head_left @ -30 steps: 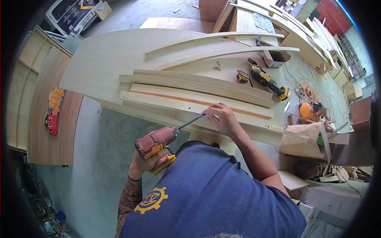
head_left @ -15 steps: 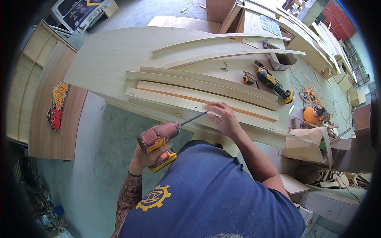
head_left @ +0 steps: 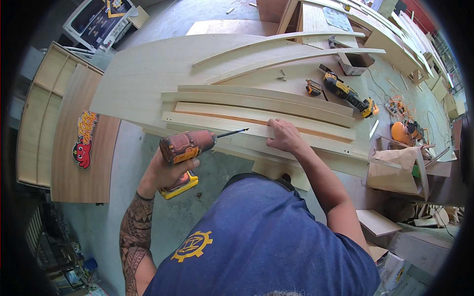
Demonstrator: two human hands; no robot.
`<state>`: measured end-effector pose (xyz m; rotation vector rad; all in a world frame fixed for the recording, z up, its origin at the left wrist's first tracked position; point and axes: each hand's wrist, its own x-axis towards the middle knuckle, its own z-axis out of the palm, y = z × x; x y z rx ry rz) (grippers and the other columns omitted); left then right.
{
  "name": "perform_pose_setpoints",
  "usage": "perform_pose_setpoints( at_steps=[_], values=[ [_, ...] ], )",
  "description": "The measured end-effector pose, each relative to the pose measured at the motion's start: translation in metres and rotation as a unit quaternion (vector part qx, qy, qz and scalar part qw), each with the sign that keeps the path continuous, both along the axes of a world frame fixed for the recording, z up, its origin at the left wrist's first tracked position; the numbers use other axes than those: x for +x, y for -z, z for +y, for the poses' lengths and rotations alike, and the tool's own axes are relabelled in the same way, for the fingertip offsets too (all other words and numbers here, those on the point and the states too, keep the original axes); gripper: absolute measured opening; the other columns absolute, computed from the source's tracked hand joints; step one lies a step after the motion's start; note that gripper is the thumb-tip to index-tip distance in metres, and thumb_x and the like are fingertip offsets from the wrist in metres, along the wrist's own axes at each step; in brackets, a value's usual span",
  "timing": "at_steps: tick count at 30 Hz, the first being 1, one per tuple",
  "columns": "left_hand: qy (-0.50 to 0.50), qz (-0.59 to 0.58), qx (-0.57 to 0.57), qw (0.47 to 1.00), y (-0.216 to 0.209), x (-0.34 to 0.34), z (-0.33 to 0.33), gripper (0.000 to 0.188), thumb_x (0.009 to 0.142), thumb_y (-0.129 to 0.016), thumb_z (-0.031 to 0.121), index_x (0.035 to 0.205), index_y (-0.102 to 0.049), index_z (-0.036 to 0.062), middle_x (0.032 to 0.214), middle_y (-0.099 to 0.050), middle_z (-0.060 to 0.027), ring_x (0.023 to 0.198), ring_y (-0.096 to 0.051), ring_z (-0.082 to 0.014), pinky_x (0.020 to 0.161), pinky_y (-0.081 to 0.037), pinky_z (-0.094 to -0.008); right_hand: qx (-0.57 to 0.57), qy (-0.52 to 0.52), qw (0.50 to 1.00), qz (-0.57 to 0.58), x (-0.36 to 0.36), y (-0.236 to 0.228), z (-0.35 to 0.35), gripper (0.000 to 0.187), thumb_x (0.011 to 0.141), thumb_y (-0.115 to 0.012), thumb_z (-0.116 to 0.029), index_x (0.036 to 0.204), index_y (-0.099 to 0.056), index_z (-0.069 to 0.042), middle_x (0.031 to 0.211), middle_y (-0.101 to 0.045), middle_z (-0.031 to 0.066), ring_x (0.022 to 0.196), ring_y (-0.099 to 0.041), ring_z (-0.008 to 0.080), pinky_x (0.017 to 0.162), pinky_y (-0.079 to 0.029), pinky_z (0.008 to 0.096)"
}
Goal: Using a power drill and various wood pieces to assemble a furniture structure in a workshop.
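In my left hand [head_left: 160, 172] is a red and black cordless impact driver [head_left: 190, 145] with a yellow-trimmed battery, fingers wrapped round its handle. Its long dark bit [head_left: 232, 132] points right, above the near edge of the wood. My right hand [head_left: 286, 136] grips the nearest pale wooden strip [head_left: 212, 125] across its width, thumb on the near side and fingers on the far side. Behind that strip lie more slightly curved strips [head_left: 266, 102], side by side on a large pale plywood sheet [head_left: 143, 69].
Farther right on the sheet lie a yellow and black oscillating tool [head_left: 343, 91], a small orange and black tool [head_left: 313, 88], loose screws [head_left: 281, 75] and an open box [head_left: 355, 64]. Two long curved strips [head_left: 286, 59] rest behind. A wood-grain panel [head_left: 81, 182] stands at left.
My left hand has drawn the driver left and slightly down, away from my right hand. My right hand has left the bit's tip and closed on the near strip.
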<state>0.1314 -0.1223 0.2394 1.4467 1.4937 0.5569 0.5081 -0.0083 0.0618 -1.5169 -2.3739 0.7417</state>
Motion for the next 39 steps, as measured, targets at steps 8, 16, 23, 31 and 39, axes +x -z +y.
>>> perform_pose_setpoints(
  at_steps=[8, 16, 23, 31, 39],
  values=[
    [0.085, 0.074, -0.034, 0.993, -0.045, 0.032, 0.048, 0.048, 0.087, -0.088, 0.018, 0.128, -0.068, 0.0004, 0.111, -0.076, -0.0093, 0.099, -0.072, -0.0169, 0.091, -0.059, -0.034, -0.015, -0.012, 1.0, 0.017, 0.001, 0.004, -0.001, 0.049, 0.081, -0.078, -0.029, 0.118, -0.064, -0.001, 0.106, -0.073, 0.0224, 0.107, -0.07, 0.0408, 0.096, -0.055, 0.0492],
    [0.113, 0.147, -0.069, 0.98, -0.067, 0.063, 0.072, 0.042, 0.088, -0.086, 0.02, 0.122, -0.071, 0.0024, 0.102, -0.077, -0.0077, 0.091, -0.071, -0.0157, 0.086, -0.06, -0.0345, 0.039, -0.014, 0.998, 0.042, 0.004, 0.014, -0.009, 0.044, 0.082, -0.076, -0.027, 0.116, -0.064, -0.002, 0.108, -0.072, 0.0192, 0.108, -0.07, 0.0386, 0.096, -0.056, 0.0485],
    [0.116, 0.168, -0.08, 0.976, -0.076, 0.079, 0.079, 0.041, 0.089, -0.084, 0.02, 0.123, -0.07, 0.0022, 0.095, -0.075, -0.0055, 0.084, -0.069, -0.0126, 0.08, -0.059, -0.0321, 0.04, -0.015, 0.998, 0.054, 0.003, 0.011, -0.011, 0.041, 0.082, -0.076, -0.026, 0.112, -0.064, -0.001, 0.107, -0.072, 0.0192, 0.108, -0.07, 0.0377, 0.095, -0.057, 0.0485],
    [0.136, 0.225, -0.09, 0.961, -0.086, 0.096, 0.089, 0.047, 0.091, -0.083, 0.023, 0.132, -0.068, 0.0041, 0.106, -0.076, -0.0102, 0.095, -0.071, -0.0164, 0.089, -0.059, -0.0351, 0.044, -0.015, 0.997, 0.057, 0.003, 0.007, -0.012, 0.039, 0.082, -0.076, -0.025, 0.112, -0.065, -0.001, 0.107, -0.072, 0.0189, 0.106, -0.07, 0.0377, 0.093, -0.058, 0.0482],
    [0.19, 0.268, -0.093, 0.94, -0.091, 0.112, 0.107, 0.049, 0.093, -0.081, 0.026, 0.137, -0.067, 0.0107, 0.112, -0.077, -0.0132, 0.099, -0.073, -0.0226, 0.093, -0.059, -0.0365, 0.058, -0.026, 0.996, 0.07, 0.007, 0.009, -0.013, 0.039, 0.083, -0.076, -0.023, 0.113, -0.066, -0.002, 0.107, -0.072, 0.0185, 0.107, -0.071, 0.0378, 0.093, -0.058, 0.0479]
  ],
)
